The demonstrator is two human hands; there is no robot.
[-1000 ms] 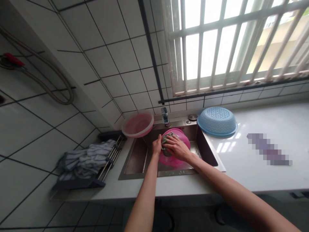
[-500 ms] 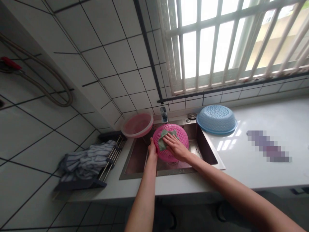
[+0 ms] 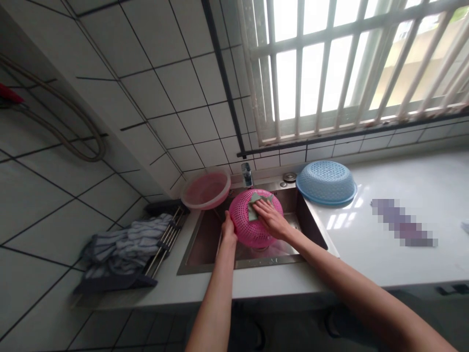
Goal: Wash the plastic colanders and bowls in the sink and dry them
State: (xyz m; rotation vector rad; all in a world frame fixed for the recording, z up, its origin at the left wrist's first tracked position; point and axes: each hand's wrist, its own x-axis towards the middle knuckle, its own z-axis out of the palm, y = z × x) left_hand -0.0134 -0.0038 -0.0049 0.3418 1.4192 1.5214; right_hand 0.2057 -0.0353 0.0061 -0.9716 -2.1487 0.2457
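Note:
An upturned pink colander (image 3: 246,232) is held over the sink, its perforated base facing up. My left hand (image 3: 228,227) grips its left edge, with some fingers out of sight behind it. Across the base lies a green cloth (image 3: 252,212), partly covered by my right hand (image 3: 271,217), whose fingers press it against the plastic. Below the colander is the stainless steel sink (image 3: 311,225), with the faucet (image 3: 246,174) right behind.
A pink basin (image 3: 207,190) stands at the sink's back left corner. On the counter (image 3: 359,249) to the right rests an upturned blue basket (image 3: 326,182), with a blurred-out patch (image 3: 403,222) beyond. Striped cloth (image 3: 128,249) lies by a metal rack (image 3: 163,242) at left.
My right hand and the cloth have slid slightly right and away from me across the colander's base. My left hand keeps its hold on the edge. The view has shifted slightly.

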